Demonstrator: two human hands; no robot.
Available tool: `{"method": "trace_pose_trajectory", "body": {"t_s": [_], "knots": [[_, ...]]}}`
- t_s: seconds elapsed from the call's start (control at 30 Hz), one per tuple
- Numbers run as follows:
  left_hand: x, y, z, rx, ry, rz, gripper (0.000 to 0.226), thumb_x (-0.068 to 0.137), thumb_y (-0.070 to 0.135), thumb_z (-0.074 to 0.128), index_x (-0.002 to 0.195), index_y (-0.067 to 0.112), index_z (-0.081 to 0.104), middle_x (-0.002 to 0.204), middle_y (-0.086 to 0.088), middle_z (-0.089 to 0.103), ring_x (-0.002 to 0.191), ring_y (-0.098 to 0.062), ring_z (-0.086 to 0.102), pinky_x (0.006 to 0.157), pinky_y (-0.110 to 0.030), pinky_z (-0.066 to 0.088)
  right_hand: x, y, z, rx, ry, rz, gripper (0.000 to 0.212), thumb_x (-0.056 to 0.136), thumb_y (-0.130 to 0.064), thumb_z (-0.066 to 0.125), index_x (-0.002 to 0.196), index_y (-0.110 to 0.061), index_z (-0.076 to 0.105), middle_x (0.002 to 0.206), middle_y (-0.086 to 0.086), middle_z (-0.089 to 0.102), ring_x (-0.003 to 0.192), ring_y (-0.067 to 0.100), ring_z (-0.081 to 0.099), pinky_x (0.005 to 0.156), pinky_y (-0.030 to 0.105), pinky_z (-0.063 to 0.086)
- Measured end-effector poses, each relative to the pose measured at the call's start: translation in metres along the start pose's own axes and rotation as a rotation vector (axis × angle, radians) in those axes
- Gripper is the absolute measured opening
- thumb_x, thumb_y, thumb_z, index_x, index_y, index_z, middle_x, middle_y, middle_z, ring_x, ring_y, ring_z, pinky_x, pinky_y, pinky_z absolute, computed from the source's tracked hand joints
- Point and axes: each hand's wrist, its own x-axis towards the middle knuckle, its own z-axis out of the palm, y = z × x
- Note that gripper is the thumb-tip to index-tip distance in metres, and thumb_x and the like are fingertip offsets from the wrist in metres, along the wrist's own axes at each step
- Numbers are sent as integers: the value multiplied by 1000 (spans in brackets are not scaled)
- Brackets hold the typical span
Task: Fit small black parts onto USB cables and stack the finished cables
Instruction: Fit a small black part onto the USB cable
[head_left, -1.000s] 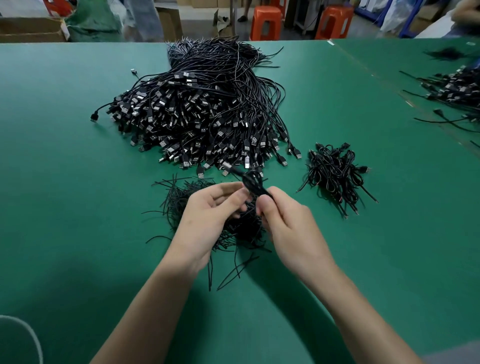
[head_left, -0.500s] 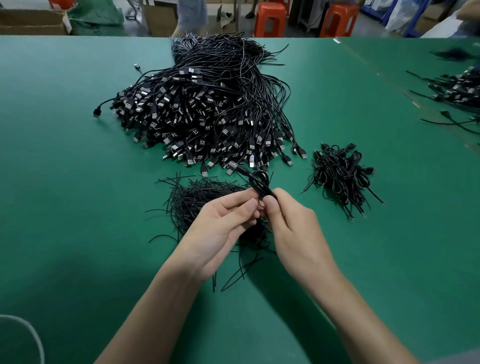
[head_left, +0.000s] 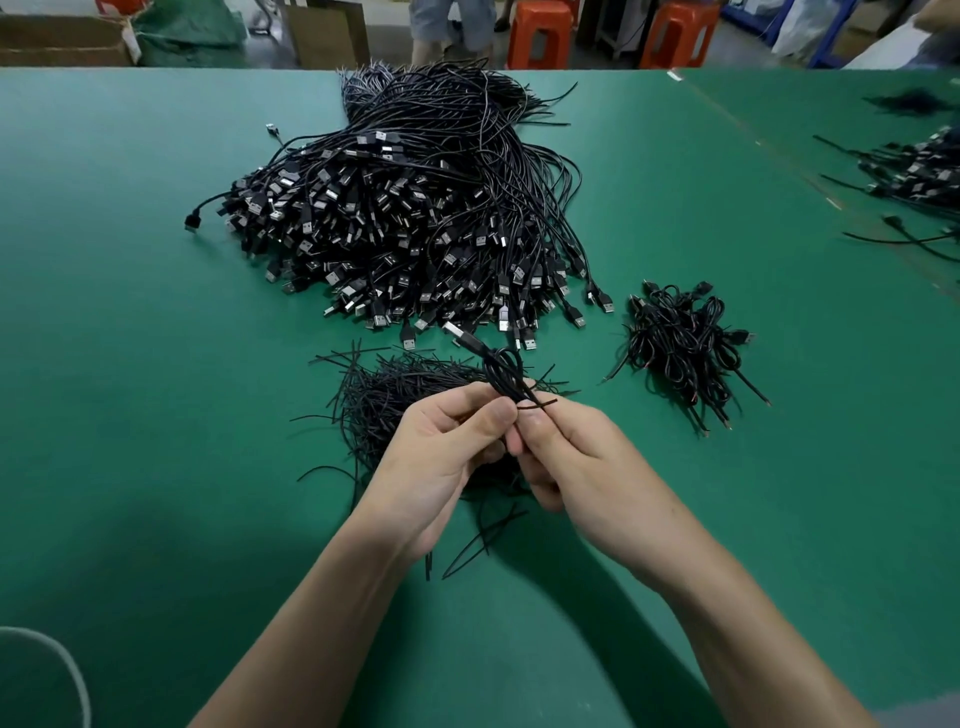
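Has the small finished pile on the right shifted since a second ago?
No: the finished pile keeps the same gap from the near right corner of the big heap.

Nothing legible anywhere: no text, label, brand, number or sign to read. Any marks on the plugs of the USB cables (head_left: 415, 234) too small to make out.
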Motion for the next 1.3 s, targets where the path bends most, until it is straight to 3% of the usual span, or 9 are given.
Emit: {"method": "trace_pose_trajectory", "body": {"t_s": [0.13,0.33,0.53,0.63,0.8,0.97,1.1,1.23,1.3], "knots": [[-3,0,2,46,-45,4,28,91,38,67,67,24,71,71,3,65,73,-13,61,78,-27,51,-2,-4,-9,177,-130,134,37,111,-27,35,80,-13,51,54,-7,34,43,11,28,41,19,24],[-2,-2,4,95,-40,-27,21,87,46,66,77,30,76,68,6,68,69,-9,57,78,-33,42,-6,-4,-17,398,-259,267,37,106,-41,42,75,-21,49,60,-1,29,44,12,22,43,21,20],[-2,-4,7,33,-40,-28,16,85,46,69,88,34,80,65,8,65,69,-4,63,75,-18,53,-4,1,-16,707,-381,330,29,96,-41,39,78,-22,49,65,-5,18,47,7,15,43,21,13],[-2,-3,6,35,-27,-16,18,86,45,68,79,31,79,66,8,65,70,-4,65,75,-17,54,-5,4,-12,757,-366,301,31,98,-40,36,79,-21,51,65,-6,19,48,7,16,45,22,13],[-2,-1,3,83,2,51,14,87,38,70,84,27,78,66,7,66,64,-5,62,71,-16,52,-7,5,-3,581,-203,239,32,103,-43,41,80,-24,52,66,-5,27,51,12,20,47,24,16],[-2,-1,5,149,28,125,22,91,31,67,82,11,71,63,4,65,60,-10,63,70,-19,53,-7,0,6,362,-19,212,34,109,-36,38,80,-21,48,64,-3,34,51,14,23,44,20,20],[-3,-3,8,247,67,135,22,95,36,63,76,28,72,65,9,59,59,-6,59,63,-18,51,-8,-1,10,334,40,213,37,110,-36,35,81,-18,50,61,-2,30,56,20,20,46,27,18],[-4,-5,8,178,45,96,24,105,25,57,88,10,66,58,-5,63,44,-20,61,46,-26,51,-9,0,8,110,102,116,36,109,-33,41,81,-14,55,63,0,56,51,19,53,51,30,41],[-5,-4,8,219,80,125,23,107,16,54,90,8,67,57,8,62,47,-3,59,49,-16,49,-9,1,3,-113,193,34,23,105,-35,49,90,-24,63,73,-9,67,64,11,63,61,21,47]]}}
